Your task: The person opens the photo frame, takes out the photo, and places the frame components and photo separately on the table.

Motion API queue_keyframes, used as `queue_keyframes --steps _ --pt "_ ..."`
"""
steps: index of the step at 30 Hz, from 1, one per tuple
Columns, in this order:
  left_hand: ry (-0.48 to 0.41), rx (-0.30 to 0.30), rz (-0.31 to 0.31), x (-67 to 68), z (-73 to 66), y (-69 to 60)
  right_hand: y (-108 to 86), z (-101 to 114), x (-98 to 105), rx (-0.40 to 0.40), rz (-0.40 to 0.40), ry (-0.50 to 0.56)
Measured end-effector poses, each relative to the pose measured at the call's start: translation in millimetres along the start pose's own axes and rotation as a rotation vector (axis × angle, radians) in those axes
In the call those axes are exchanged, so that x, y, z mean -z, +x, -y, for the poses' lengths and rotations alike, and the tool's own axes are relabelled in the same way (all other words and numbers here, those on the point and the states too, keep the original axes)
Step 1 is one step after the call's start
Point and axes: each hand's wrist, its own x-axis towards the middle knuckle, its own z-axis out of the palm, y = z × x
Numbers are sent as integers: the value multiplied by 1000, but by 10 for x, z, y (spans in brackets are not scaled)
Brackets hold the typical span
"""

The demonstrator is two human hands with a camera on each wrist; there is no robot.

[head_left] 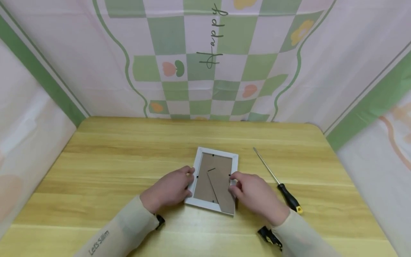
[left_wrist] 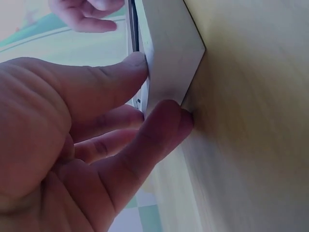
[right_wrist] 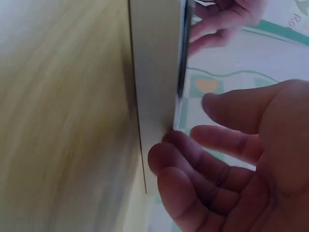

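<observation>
A white picture frame (head_left: 203, 203) lies face down on the table, its brown backing (head_left: 203, 185) up, with small black tabs around the edge. The backing's stand leg (head_left: 226, 205) lies flat over the lower right rim. At the left side my left hand (head_left: 170, 186) grips the frame, thumb (left_wrist: 120, 79) and fingers (left_wrist: 159, 128) against its white side in the left wrist view. My right hand (head_left: 258, 194) is at the right side, fingertips by a black tab (head_left: 229, 175). In the right wrist view its fingers (right_wrist: 176, 159) touch the side, while the thumb stands off.
A screwdriver (head_left: 289, 196) with a black and yellow handle lies right of the frame, its tip pointing away. Black straps or mounts sit at both wrists. Patterned cloth (head_left: 200, 35) hangs behind the wooden table (head_left: 128, 142) and on both sides.
</observation>
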Motion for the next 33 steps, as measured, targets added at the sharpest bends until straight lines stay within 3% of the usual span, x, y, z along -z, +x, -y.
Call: queue_keyframes --steps 7,13,15,20,25,30,33 --pt "55 -60 0 42 72 -1 76 -9 -52 -93 56 58" --pt "129 -177 -110 67 150 59 119 -42 -52 -107 86 79" --pt "170 -220 -120 79 162 94 132 -44 -44 -109 102 79" --pt "255 -301 -45 125 183 191 157 -41 -18 -108 137 85" --pt "294 -326 30 143 199 278 161 -38 -1 -114 153 109" --pt "330 -307 41 130 204 314 163 -50 -2 -104 144 112" --pt "368 -329 35 136 199 327 168 -61 -7 -101 140 105"
